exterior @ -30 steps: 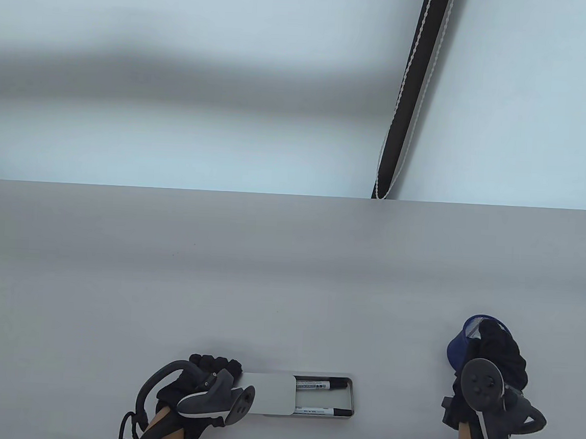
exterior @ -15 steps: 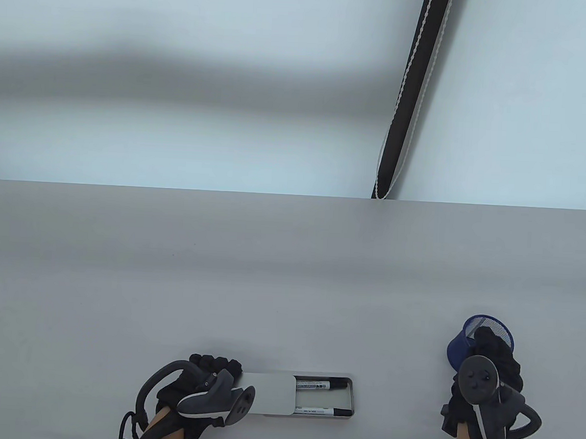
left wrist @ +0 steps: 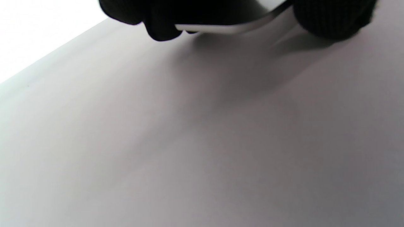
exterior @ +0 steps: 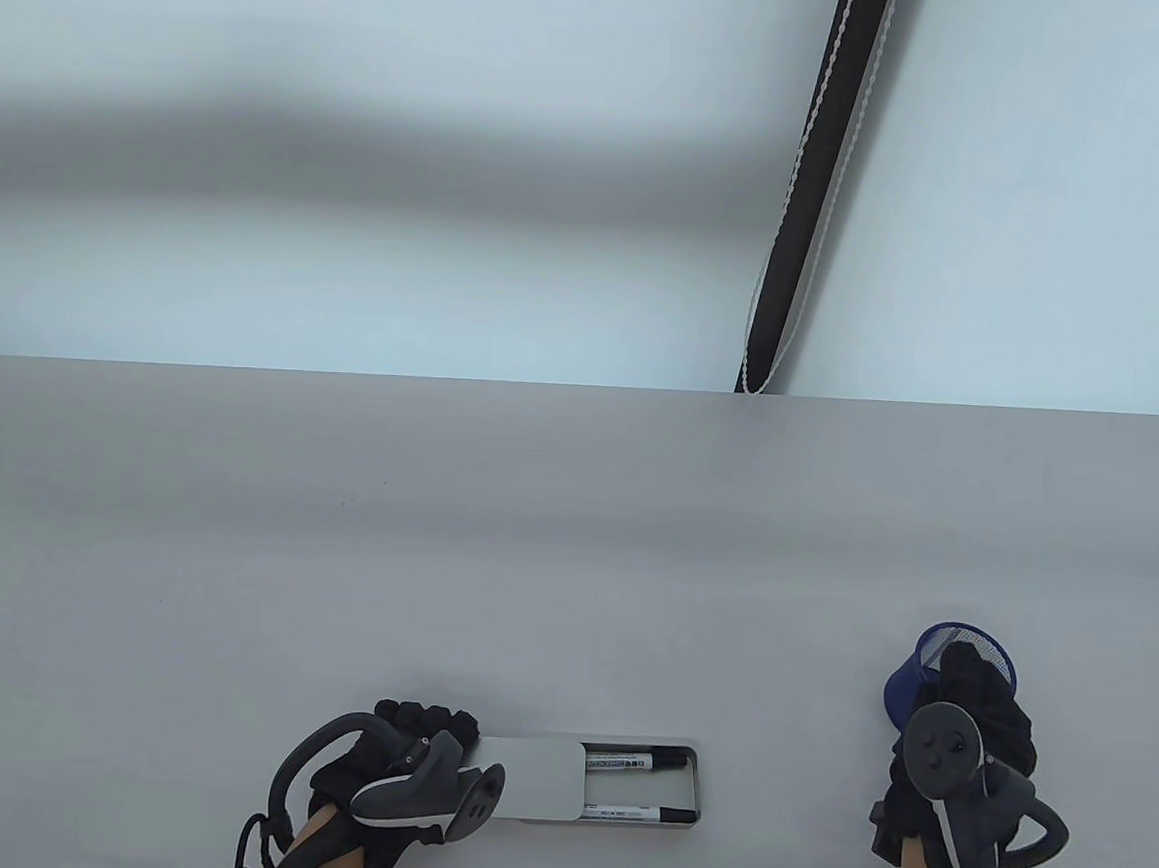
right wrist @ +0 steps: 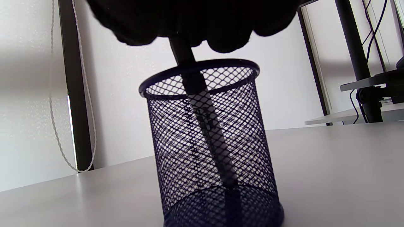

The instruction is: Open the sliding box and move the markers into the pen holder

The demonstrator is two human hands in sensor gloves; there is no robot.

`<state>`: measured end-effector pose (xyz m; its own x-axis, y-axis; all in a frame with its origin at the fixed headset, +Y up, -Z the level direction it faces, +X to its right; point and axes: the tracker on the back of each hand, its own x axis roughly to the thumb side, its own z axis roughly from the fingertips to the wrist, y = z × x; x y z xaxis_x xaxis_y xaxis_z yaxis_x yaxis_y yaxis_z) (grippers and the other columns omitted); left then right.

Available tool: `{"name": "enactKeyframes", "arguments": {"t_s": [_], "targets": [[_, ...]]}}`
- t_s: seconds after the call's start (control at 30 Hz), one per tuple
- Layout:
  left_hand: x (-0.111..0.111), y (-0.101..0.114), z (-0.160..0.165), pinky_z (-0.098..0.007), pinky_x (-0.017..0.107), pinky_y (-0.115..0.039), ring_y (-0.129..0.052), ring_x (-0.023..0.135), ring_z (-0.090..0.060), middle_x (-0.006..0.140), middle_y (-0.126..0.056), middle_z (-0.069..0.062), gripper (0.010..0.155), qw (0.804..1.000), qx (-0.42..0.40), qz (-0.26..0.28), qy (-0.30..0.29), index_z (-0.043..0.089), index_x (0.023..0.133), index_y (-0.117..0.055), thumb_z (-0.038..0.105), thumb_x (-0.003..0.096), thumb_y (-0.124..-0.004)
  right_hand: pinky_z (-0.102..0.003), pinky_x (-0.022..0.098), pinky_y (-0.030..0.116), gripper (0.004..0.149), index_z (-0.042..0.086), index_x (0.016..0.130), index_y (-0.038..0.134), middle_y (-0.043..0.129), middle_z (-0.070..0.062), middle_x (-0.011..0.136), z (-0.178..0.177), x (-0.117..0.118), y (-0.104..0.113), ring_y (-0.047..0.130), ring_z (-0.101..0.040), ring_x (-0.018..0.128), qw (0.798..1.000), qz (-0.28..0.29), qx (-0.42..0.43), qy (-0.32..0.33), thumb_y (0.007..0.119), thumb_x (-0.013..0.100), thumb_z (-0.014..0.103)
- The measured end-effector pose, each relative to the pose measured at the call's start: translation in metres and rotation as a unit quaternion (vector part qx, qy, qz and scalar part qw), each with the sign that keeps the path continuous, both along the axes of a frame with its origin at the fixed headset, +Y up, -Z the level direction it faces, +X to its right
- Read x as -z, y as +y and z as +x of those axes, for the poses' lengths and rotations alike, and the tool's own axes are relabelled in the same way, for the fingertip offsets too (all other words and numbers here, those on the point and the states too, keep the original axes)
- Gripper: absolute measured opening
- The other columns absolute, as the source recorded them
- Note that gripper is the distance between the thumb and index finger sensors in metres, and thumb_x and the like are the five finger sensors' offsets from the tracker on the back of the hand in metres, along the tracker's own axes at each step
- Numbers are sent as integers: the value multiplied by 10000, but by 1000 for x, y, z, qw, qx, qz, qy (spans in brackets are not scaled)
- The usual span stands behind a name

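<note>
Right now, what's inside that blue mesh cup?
One marker stands tilted inside the mesh cup, its lower end at the bottom. The right hand grips its top, hiding that end. No other marker shows through the mesh.

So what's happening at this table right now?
A person in black gloves is moving markers. The left hand holds the flat grey sliding box, its lid partly slid open, with two black-capped markers left inside. The right hand lowers another marker into the blue mesh pen holder.
</note>
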<state>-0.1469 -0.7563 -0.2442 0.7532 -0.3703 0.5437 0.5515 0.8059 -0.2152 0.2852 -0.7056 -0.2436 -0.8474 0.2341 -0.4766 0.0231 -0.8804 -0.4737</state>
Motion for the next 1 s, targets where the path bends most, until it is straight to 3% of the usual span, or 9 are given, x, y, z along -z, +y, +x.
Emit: {"name": "enactKeyframes", "arguments": {"t_s": [0.37,0.6,0.83,1.0], "targets": [[0,0,0,-416,811,-647,-681,1044,-217,1153,-532,0,855,1000,3,2,-2,273,1081,-313,700,400,-605,-527,664,568,597,218,983,576,602,-135,991,-31,-4,26,677,-365,866,996,41,20,77,767,440,375],[0,0,1,-417,811,-648,-682,1046,-219,1154,-535,-4,855,1000,2,2,-4,268,1082,-316,699,403,-606,-529,680,554,599,233,986,578,586,-132,1009,-65,-4,30,655,-366,888,988,32,6,154,764,439,393],[-1,-1,2,-423,811,-646,-678,1048,-227,1158,-530,-16,852,1000,3,0,-9,257,1086,-314,695,416,-603,-519,698,549,596,261,982,593,594,-109,1019,-104,-1,18,655,-351,906,968,-28,-17,251,759,431,417],[-2,-1,3,-426,812,-644,-675,1050,-233,1159,-530,-22,846,1000,6,2,-17,249,1088,-316,689,425,-603,-515,707,550,597,293,974,611,615,-89,1023,-132,2,0,665,-342,916,940,-104,-42,321,758,416,448]]}}
